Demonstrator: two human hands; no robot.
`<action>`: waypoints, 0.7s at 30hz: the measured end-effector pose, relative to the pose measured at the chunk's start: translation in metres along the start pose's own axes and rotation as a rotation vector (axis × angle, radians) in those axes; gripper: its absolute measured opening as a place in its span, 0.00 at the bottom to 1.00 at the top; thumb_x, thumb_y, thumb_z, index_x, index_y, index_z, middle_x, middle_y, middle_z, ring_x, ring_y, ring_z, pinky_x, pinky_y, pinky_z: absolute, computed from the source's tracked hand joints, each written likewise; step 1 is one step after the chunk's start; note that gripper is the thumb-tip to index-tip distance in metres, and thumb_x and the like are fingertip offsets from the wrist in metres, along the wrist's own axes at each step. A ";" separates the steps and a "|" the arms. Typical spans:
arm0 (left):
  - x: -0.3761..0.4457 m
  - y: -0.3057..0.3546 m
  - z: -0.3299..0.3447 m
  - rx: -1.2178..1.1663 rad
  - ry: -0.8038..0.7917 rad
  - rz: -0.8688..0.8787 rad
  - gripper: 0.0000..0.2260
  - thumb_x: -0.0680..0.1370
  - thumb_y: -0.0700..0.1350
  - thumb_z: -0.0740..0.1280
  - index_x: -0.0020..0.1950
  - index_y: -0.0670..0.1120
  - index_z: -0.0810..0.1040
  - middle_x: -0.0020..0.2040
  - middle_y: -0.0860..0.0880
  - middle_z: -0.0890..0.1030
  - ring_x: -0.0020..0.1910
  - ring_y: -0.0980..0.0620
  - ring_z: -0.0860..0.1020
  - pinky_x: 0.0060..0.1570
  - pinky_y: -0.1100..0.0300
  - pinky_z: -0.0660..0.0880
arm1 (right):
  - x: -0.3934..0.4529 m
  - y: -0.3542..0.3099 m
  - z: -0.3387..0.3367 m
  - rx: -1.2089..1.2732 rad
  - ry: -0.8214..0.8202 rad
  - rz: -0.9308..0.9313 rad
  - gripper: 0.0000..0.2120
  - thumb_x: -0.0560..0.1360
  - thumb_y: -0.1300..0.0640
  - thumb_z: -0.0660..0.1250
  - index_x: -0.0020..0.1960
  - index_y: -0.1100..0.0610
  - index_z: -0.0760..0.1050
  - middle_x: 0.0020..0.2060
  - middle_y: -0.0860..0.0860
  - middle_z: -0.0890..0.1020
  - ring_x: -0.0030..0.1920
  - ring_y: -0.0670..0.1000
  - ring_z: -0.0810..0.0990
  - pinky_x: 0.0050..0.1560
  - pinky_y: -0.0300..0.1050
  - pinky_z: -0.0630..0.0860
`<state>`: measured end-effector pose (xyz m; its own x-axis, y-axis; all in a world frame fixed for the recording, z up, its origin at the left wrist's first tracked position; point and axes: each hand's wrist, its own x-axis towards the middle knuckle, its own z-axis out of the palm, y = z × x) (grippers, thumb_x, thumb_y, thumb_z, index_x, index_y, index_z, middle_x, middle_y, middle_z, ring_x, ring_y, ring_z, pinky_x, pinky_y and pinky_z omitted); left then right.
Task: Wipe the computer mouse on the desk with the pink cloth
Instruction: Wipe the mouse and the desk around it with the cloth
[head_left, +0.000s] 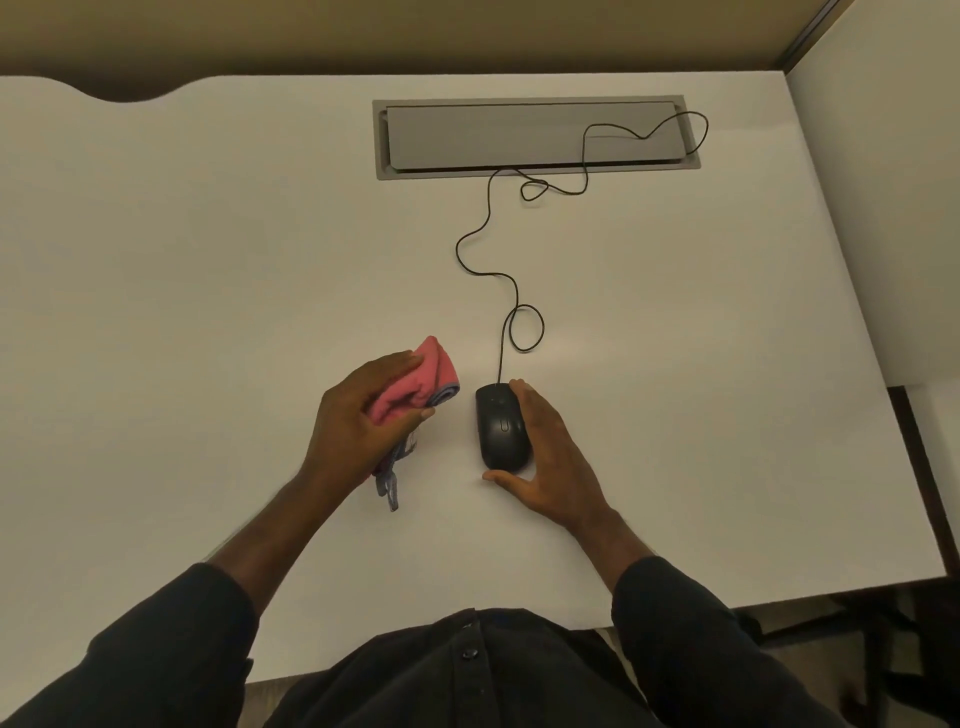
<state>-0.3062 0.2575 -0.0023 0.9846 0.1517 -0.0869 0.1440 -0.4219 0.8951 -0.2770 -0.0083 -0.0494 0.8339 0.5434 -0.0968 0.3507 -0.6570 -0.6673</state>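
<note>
A black wired computer mouse (500, 426) lies on the white desk (208, 260) near its front middle. My right hand (548, 457) cups the mouse from the right side, with the fingers along its right edge and the thumb at its rear. My left hand (358, 421) grips a bunched pink cloth (415, 387) with a grey-blue hem, just left of the mouse and apart from it. A loose end of the cloth hangs below my left palm onto the desk.
The mouse's black cable (488, 249) snakes away to a grey cable hatch (535, 136) set in the desk's far side. A white partition (893, 208) bounds the desk on the right. Dark chair parts show beyond the front right corner.
</note>
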 end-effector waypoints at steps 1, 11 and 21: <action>0.002 -0.003 0.002 0.026 -0.022 0.033 0.26 0.72 0.50 0.77 0.69 0.50 0.76 0.68 0.52 0.78 0.66 0.54 0.76 0.65 0.48 0.75 | 0.000 0.000 0.000 -0.004 0.001 -0.002 0.51 0.70 0.41 0.75 0.79 0.58 0.49 0.79 0.51 0.56 0.78 0.51 0.56 0.74 0.54 0.63; 0.025 0.005 0.039 0.606 -0.267 0.338 0.22 0.75 0.61 0.61 0.65 0.54 0.80 0.65 0.45 0.78 0.54 0.43 0.78 0.49 0.52 0.77 | 0.000 0.003 0.001 0.018 0.019 0.014 0.52 0.69 0.41 0.76 0.79 0.59 0.50 0.78 0.52 0.57 0.77 0.49 0.58 0.74 0.51 0.64; 0.031 -0.008 0.047 0.734 -0.350 0.418 0.17 0.72 0.52 0.71 0.59 0.50 0.83 0.61 0.41 0.79 0.49 0.39 0.80 0.44 0.49 0.78 | 0.002 0.006 0.004 0.036 0.012 0.033 0.52 0.69 0.37 0.74 0.80 0.56 0.48 0.79 0.47 0.53 0.77 0.43 0.54 0.76 0.41 0.57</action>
<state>-0.2720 0.2235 -0.0329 0.9275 -0.3701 -0.0530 -0.3218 -0.8624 0.3907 -0.2754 -0.0090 -0.0569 0.8499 0.5152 -0.1108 0.3074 -0.6554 -0.6899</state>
